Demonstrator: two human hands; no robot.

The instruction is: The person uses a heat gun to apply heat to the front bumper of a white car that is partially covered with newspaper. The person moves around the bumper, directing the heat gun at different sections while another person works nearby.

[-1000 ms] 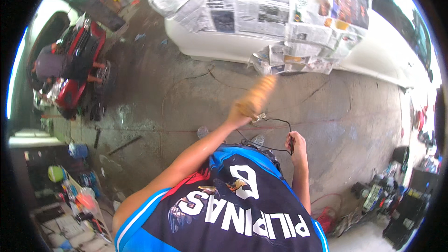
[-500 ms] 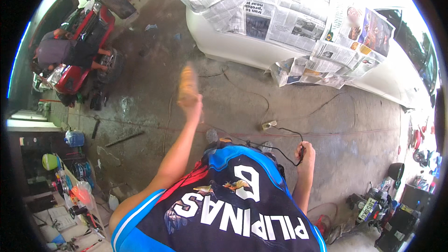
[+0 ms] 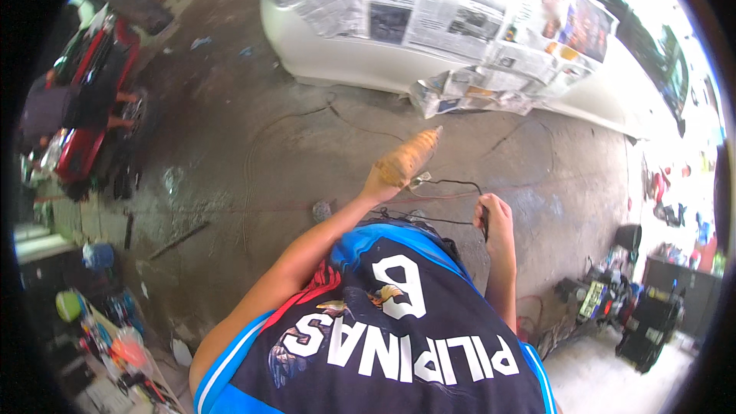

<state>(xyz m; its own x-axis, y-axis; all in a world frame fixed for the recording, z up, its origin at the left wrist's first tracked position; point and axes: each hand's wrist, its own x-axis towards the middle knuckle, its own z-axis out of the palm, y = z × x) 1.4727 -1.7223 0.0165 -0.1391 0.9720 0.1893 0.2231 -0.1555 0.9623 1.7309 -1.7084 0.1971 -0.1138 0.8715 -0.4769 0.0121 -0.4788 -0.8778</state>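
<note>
My left hand (image 3: 376, 187) is closed around one end of a worn, dusty orange elongated object (image 3: 410, 156), which narrows toward its far end. It is tilted up and to the right, above the concrete floor; I cannot make out its exact kind. My right hand (image 3: 494, 215) is closed on a black power cord (image 3: 458, 182). One stretch of the cord runs left from this hand toward a small pale outlet box (image 3: 419, 179) on the floor, partly hidden behind the orange object. Another stretch passes in front of my waist.
Ahead is a white car (image 3: 345, 61) covered with newspaper sheets (image 3: 452, 27). At far left a person (image 3: 57, 111) bends over a red car (image 3: 84, 157). Thin cables and a dark bar (image 3: 178, 240) lie on the floor. Tools fill a shelf (image 3: 126, 337) at lower left; black cases (image 3: 652, 326) stand lower right.
My left hand has swung right with the orange object, from left of my body to near the outlet box. My right hand has risen slightly, still holding the cord. The view has shifted right.
</note>
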